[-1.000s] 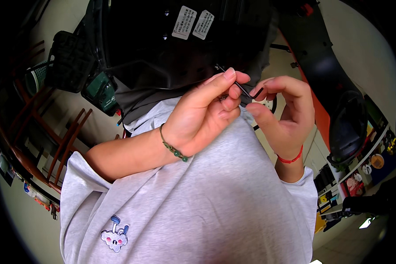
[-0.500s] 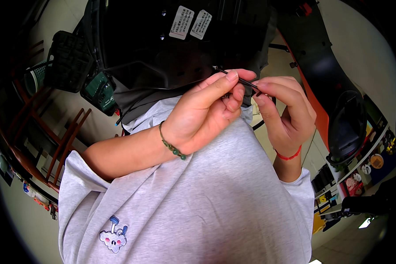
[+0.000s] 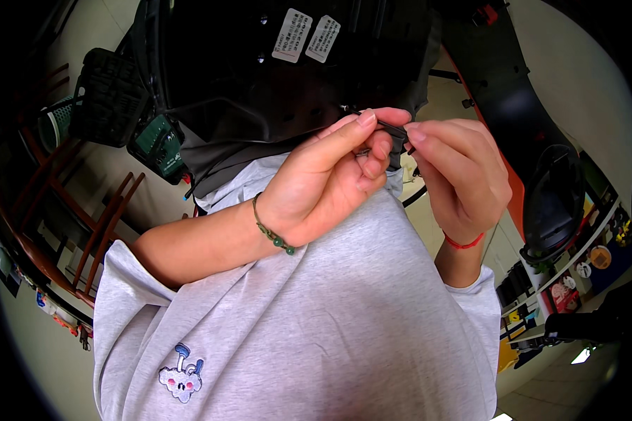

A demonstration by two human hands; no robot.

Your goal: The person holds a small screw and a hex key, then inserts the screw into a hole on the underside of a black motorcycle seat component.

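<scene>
Far left: wooden chair (image 3: pixel 98 231), a black mesh basket (image 3: pixel 111 98) beyond it, a green-cased part (image 3: pixel 158 144) just right of that. Big black housing (image 3: pixel 260 77) fills the far centre, two white stickers (image 3: pixel 305 36) on it.

Change in the last second: my right hand (image 3: pixel 463 179) was open and curled, with the short leg of the hex key (image 3: pixel 390 129) loose against its fingertips. Now it has rolled over and closed down on that end, with the knuckles toward me. So the key has gone from a one-hand hold to a two-hand pinch, and I read that as a regrip with better control of the bent end.

Left hand (image 3: pixel 323 182): hardly moved. Thumb and forefinger pinched tight on the long leg, other fingers curled under, green bead bracelet (image 3: pixel 272 233) at the wrist.

Hex key: thin black bar spanning the small gap between both hands, held up near my chest, just under the housing edge. Only a short stretch shows.

Right hand: fingers folded together over the key's right end, touching it. The actual pinch is hidden behind the fingers, so I can't tell how firm it is. Red cord (image 3: pixel 463 243) on that wrist.

Hands are nearly touching. Far right: an orange-and-black body panel (image 3: pixel 534 161), cluttered shelves (image 3: pixel 583 270) lower right.
</scene>
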